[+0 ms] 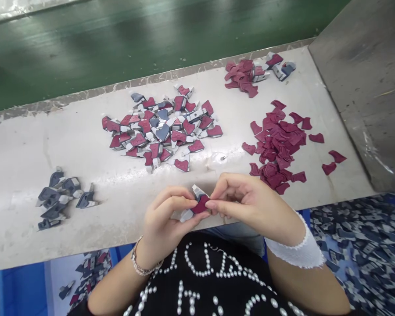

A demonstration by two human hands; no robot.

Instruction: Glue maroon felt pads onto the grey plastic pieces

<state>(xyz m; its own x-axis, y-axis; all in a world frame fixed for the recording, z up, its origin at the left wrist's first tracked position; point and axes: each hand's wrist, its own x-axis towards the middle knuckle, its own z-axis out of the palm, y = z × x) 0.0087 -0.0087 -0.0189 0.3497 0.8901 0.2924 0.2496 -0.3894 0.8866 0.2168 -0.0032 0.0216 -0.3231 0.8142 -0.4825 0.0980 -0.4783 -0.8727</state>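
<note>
My left hand (pixel 169 213) is closed around a small white-and-grey plastic piece (pixel 197 190). On its face lies a maroon insert (pixel 200 205), shaped like a thin curved plate. My right hand (pixel 245 197) pinches that insert at its right edge, between thumb and forefinger. Whether the insert sits fully in the piece I cannot tell. Beyond my hands is a heap of similar pieces (pixel 163 131), many with maroon faces and a few with bare blue-grey ones. Right of it lies a pile of loose maroon inserts (pixel 279 142).
Several dark grey pieces (pixel 54 197) lie at the left. A smaller maroon pile (pixel 242 77) is at the far right. A metal panel (pixel 365 87) bounds the bench (pixel 95 237); a green surface (pixel 151 44) runs behind. Blue bins (pixel 23 285) of pieces stand below.
</note>
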